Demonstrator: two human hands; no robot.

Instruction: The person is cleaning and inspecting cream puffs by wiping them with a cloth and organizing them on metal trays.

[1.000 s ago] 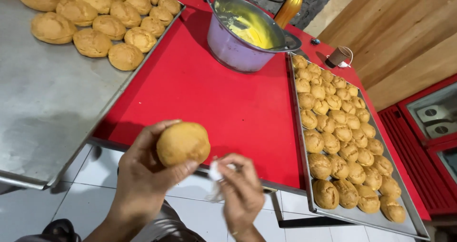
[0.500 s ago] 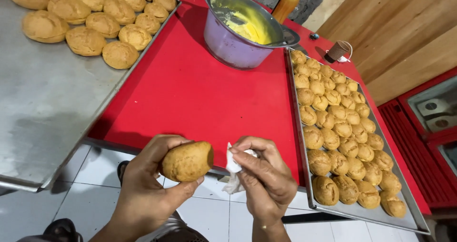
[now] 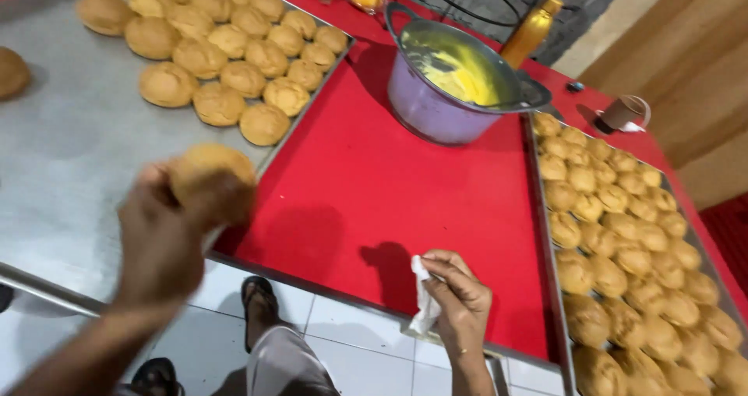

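Observation:
My left hand (image 3: 160,240) grips a round golden pastry bun (image 3: 212,179) and holds it, blurred, over the edge of the left metal tray (image 3: 70,170). That tray carries several similar buns (image 3: 226,45) in rows at its far end. My right hand (image 3: 461,302) is closed on a white piping bag (image 3: 425,306) at the front edge of the red table (image 3: 389,201). A purple pot (image 3: 444,104) with yellow cream (image 3: 460,80) stands at the back of the table.
A second metal tray (image 3: 545,232) on the right is packed with several small buns (image 3: 623,248). A yellow bottle (image 3: 531,30) and a brown cup (image 3: 623,113) stand behind it. White floor tiles and a sandalled foot (image 3: 257,298) show below the table edge.
My left hand has carried the bun up and left, from in front of me to over the left tray. My right hand with the piping bag stayed near the table's front edge.

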